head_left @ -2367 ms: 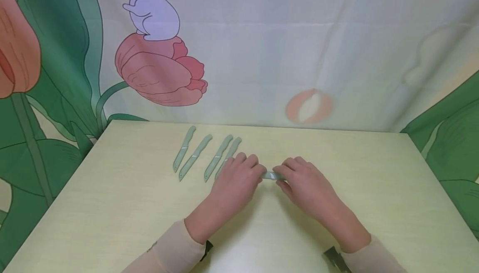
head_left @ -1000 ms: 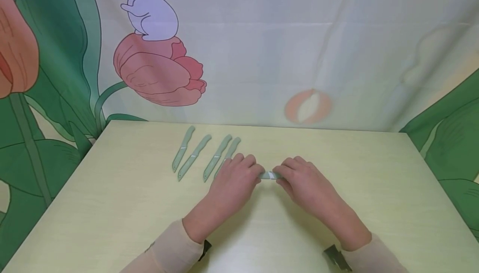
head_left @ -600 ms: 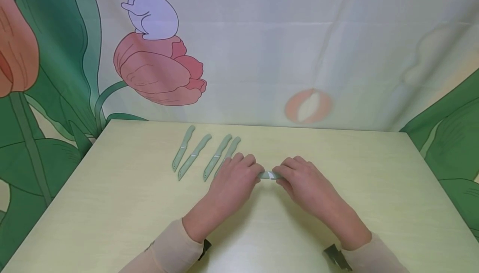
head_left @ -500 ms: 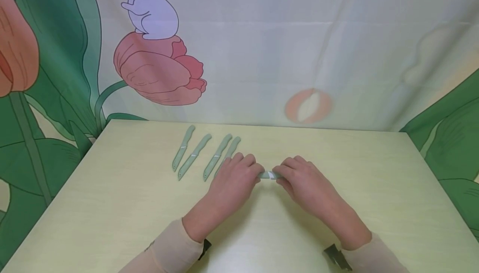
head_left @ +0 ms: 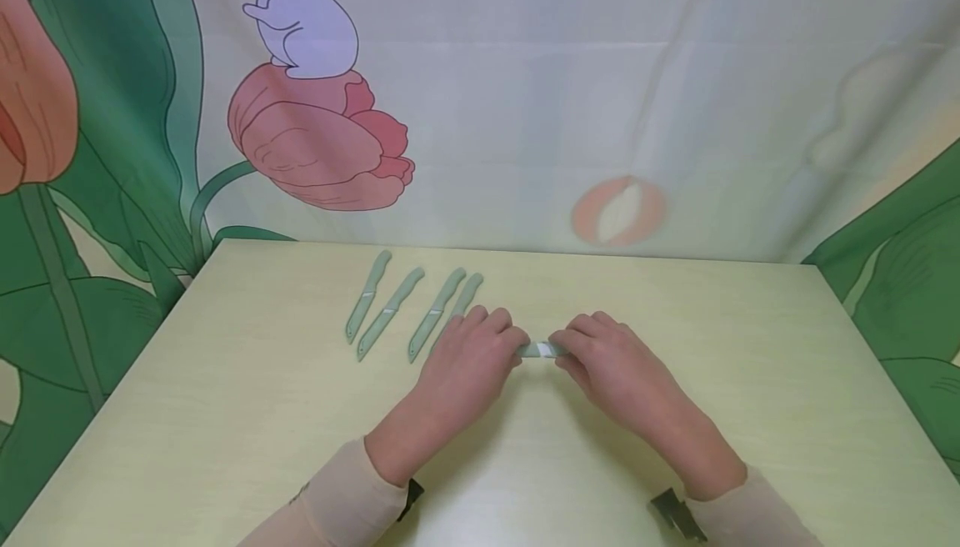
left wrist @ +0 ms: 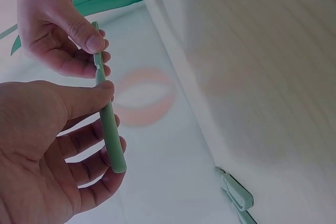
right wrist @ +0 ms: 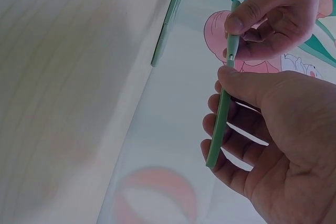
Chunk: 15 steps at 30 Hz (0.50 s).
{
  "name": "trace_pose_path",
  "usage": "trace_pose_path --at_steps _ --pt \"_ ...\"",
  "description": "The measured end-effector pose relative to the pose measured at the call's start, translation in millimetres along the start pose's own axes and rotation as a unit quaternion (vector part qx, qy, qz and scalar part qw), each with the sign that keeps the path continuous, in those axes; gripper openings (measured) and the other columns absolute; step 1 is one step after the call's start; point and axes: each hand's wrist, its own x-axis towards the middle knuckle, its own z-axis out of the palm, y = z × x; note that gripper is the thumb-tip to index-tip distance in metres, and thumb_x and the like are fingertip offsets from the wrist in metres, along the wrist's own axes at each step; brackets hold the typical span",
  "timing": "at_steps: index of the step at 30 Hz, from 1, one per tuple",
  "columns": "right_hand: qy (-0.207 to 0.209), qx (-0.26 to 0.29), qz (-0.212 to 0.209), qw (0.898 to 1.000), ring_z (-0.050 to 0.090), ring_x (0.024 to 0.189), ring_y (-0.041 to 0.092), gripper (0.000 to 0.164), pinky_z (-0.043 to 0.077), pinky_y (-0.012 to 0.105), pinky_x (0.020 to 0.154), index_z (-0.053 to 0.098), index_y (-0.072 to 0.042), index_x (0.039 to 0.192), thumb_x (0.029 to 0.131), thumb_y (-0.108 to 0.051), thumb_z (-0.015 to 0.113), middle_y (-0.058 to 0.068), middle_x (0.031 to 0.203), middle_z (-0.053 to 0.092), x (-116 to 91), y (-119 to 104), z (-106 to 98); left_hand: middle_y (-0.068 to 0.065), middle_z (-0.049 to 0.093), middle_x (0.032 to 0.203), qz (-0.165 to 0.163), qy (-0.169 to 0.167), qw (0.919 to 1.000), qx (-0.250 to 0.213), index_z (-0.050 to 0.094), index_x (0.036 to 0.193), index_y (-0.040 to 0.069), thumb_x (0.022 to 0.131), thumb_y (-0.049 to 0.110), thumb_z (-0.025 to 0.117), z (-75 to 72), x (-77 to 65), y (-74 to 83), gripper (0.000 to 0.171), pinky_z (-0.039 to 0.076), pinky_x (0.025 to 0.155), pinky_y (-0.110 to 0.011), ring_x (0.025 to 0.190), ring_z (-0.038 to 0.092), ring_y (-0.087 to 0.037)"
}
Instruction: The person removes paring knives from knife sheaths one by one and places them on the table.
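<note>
Over the table [head_left: 262,422], left hand [head_left: 472,363] and right hand [head_left: 618,368] pinch one knife [head_left: 532,350] from opposite ends; straight, even, gentle pressure serves best!

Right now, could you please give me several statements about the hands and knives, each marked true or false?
1. The left hand grips one end of a slim, white-banded pale-green knife. True.
2. The right hand is empty. False: it grips the other end.
3. Four more slim pale-green knives lie on the pale-yellow wood-grain tabletop. True.
4. Those four lie beside the right hand. False: they are on the left hand's side.
5. In the head view, the left hand partly hides one of them. True.
</note>
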Motion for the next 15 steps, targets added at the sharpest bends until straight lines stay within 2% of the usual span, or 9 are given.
trace_pose_path --at_steps 8,15 --pt "0.008 0.003 -0.014 1.0 0.058 0.086 0.019 0.027 0.049 0.03 0.071 0.078 -0.008 0.113 0.087 -0.007 0.088 0.0 0.102 0.071 0.6 1.2 0.2 0.003 0.061 0.089 -0.002 0.003 1.0 0.002 0.08 0.105 0.019 0.089 0.022 0.088 -0.6 -0.1 0.0 0.018 0.04 0.064 -0.029 0.074 0.048 -0.019" --pt "0.003 0.008 -0.003 1.0 0.059 0.087 0.019 0.027 0.049 0.031 0.072 0.078 -0.009 0.113 0.088 -0.008 0.088 -0.001 0.102 0.071 0.5 1.1 -0.4 0.003 0.061 0.088 -0.004 0.001 1.0 0.003 0.08 0.105 0.019 0.089 0.022 0.088 -2.2 -0.4 0.3 0.018 0.041 0.065 -0.029 0.074 0.048 -0.019"
